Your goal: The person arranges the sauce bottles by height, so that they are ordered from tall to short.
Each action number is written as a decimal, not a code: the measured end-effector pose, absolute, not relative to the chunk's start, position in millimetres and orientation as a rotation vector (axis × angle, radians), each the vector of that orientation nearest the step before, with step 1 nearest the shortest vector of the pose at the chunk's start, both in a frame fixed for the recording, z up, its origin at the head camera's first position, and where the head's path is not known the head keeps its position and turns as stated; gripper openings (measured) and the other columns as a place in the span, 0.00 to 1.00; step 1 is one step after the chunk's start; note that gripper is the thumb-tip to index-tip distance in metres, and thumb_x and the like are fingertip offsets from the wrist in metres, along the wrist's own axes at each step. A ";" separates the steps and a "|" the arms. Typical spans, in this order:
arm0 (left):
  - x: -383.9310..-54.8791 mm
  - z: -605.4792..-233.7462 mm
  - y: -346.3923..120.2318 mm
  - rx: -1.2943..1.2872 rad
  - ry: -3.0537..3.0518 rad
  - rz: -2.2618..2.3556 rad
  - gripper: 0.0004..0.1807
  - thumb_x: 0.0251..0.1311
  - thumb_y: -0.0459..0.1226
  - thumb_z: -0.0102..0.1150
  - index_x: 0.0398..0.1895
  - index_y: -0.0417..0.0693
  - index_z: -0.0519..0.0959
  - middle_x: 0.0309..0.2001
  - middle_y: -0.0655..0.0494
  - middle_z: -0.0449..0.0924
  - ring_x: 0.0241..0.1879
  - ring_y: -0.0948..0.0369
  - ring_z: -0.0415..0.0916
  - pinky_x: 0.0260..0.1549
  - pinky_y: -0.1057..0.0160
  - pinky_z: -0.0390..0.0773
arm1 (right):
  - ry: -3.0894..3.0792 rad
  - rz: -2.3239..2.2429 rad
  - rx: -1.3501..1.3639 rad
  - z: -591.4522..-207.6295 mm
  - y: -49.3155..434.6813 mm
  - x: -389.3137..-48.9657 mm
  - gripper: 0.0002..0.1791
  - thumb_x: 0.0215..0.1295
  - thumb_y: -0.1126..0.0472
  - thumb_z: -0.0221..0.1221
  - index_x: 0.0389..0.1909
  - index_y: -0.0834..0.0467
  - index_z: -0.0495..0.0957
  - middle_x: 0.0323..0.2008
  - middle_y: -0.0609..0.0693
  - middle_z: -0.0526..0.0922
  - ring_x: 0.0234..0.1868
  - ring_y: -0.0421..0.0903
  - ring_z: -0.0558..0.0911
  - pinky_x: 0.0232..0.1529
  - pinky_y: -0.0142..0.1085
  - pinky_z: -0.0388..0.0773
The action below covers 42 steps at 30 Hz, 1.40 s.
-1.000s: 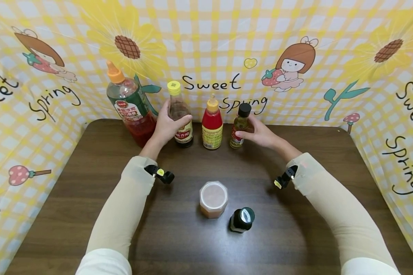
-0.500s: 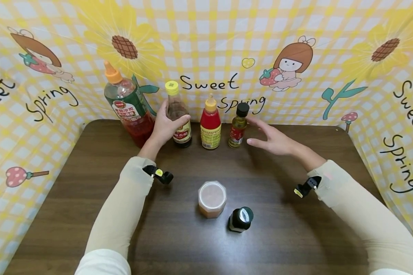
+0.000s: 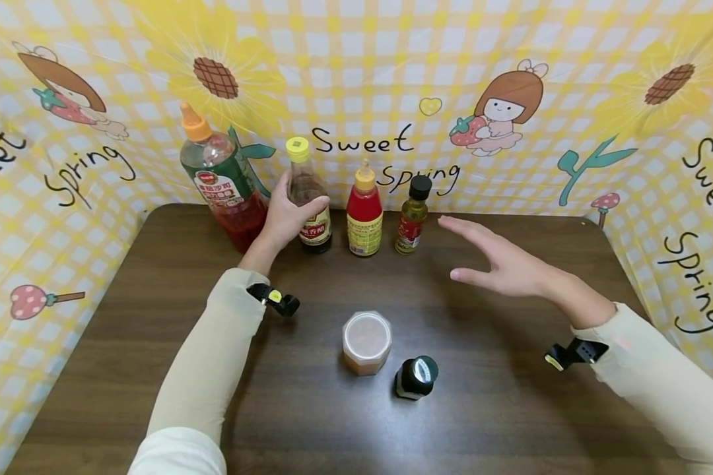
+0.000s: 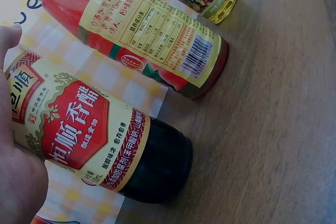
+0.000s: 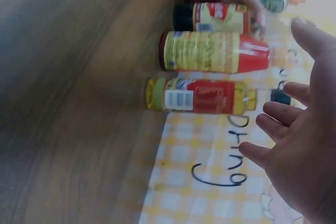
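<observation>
My left hand (image 3: 286, 216) grips a bottle of dark vinegar (image 3: 315, 232) with a yellow cap, thumb across its front. In the left wrist view the vinegar bottle's red and cream label (image 4: 79, 129) faces the camera. My right hand (image 3: 508, 265) is held over the table with fingers spread, to the right of a small olive oil bottle (image 3: 408, 232) with a black cap. There is a gap between that hand and the oil bottle, and nothing in its palm in the right wrist view. Between the two bottles stands a red squeeze bottle (image 3: 365, 227) with a yellow label.
A large sauce bottle (image 3: 228, 198) with an orange nozzle leans at the left end of the row. Nearer the front are a lidded octagonal jar (image 3: 367, 343) and a small dark jar (image 3: 416, 379). A checked cloth (image 3: 356, 79) hangs behind the brown table (image 3: 125, 343).
My right hand has let go of the olive oil bottle and moved right and toward the front, its fingers opening. My left hand has stayed on the vinegar bottle.
</observation>
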<state>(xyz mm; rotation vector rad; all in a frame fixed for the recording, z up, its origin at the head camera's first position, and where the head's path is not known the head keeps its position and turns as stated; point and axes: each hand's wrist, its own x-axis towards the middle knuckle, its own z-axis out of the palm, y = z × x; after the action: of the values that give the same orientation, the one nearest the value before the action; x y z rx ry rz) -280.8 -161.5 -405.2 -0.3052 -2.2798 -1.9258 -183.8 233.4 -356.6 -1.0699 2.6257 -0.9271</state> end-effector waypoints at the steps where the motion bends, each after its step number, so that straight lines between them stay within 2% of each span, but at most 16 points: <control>1: -280.8 -405.1 -161.7 -0.302 -2.280 -1.926 0.33 0.60 0.35 0.70 0.67 0.45 0.67 0.58 0.48 0.74 0.57 0.55 0.72 0.58 0.56 0.73 | 2.617 -0.923 -1.080 -354.4 233.5 -178.8 0.45 0.69 0.55 0.66 0.81 0.52 0.52 0.79 0.51 0.55 0.78 0.51 0.55 0.75 0.52 0.54; 6: -281.4 -404.9 -161.9 -0.292 -2.282 -1.927 0.34 0.60 0.35 0.71 0.68 0.45 0.67 0.58 0.48 0.74 0.57 0.55 0.72 0.58 0.56 0.73 | 2.552 -0.919 -1.132 -351.5 234.2 -154.5 0.46 0.68 0.56 0.67 0.81 0.51 0.52 0.79 0.51 0.56 0.78 0.50 0.56 0.76 0.36 0.50; 9: -281.7 -405.6 -161.7 -0.295 -2.273 -1.937 0.33 0.60 0.35 0.71 0.67 0.45 0.67 0.58 0.49 0.74 0.57 0.56 0.73 0.58 0.56 0.73 | 2.503 -0.944 -1.178 -353.7 235.5 -142.0 0.47 0.68 0.56 0.67 0.81 0.51 0.52 0.79 0.52 0.57 0.78 0.50 0.56 0.74 0.28 0.48; 11: -282.0 -406.1 -162.0 -0.296 -2.272 -1.939 0.33 0.59 0.34 0.71 0.67 0.45 0.67 0.57 0.49 0.74 0.57 0.56 0.73 0.58 0.57 0.73 | 2.472 -0.956 -1.197 -354.5 236.2 -134.2 0.48 0.67 0.56 0.68 0.81 0.51 0.51 0.79 0.50 0.57 0.78 0.48 0.56 0.74 0.27 0.48; 15: -282.4 -407.4 -163.2 -0.302 -2.273 -1.945 0.32 0.60 0.34 0.70 0.66 0.46 0.68 0.57 0.49 0.75 0.57 0.56 0.73 0.57 0.57 0.73 | 2.396 -0.988 -1.246 -356.7 236.8 -121.1 0.49 0.66 0.56 0.69 0.81 0.53 0.51 0.79 0.49 0.57 0.78 0.45 0.56 0.74 0.27 0.49; 22: -280.6 -407.0 -164.2 -0.291 -2.266 -1.947 0.33 0.60 0.34 0.70 0.67 0.46 0.67 0.58 0.49 0.74 0.57 0.56 0.72 0.58 0.56 0.73 | 2.213 -1.133 -1.405 -369.6 231.3 -108.9 0.46 0.63 0.61 0.70 0.78 0.59 0.56 0.76 0.55 0.63 0.76 0.48 0.61 0.73 0.29 0.55; 31: -279.1 -406.4 -163.7 -0.290 -2.291 -1.920 0.33 0.60 0.35 0.70 0.67 0.46 0.67 0.59 0.49 0.73 0.58 0.56 0.71 0.59 0.54 0.72 | 1.982 -1.255 -1.388 -392.9 218.7 -98.9 0.40 0.63 0.61 0.70 0.74 0.57 0.65 0.70 0.52 0.73 0.71 0.48 0.71 0.70 0.35 0.65; 42: -280.9 -406.4 -163.1 -0.299 -2.279 -1.920 0.33 0.60 0.35 0.71 0.67 0.46 0.67 0.58 0.50 0.73 0.58 0.56 0.72 0.59 0.55 0.72 | 1.806 -1.306 -1.436 -409.1 199.7 -96.2 0.35 0.64 0.65 0.69 0.72 0.58 0.69 0.67 0.54 0.76 0.70 0.50 0.72 0.70 0.40 0.67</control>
<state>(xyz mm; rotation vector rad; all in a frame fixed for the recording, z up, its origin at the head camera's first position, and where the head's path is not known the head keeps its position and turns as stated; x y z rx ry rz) -280.9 -163.1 -406.4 -0.2992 -2.2790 -1.9201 -96.2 199.7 -409.1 -1.4359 1.8063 -1.3062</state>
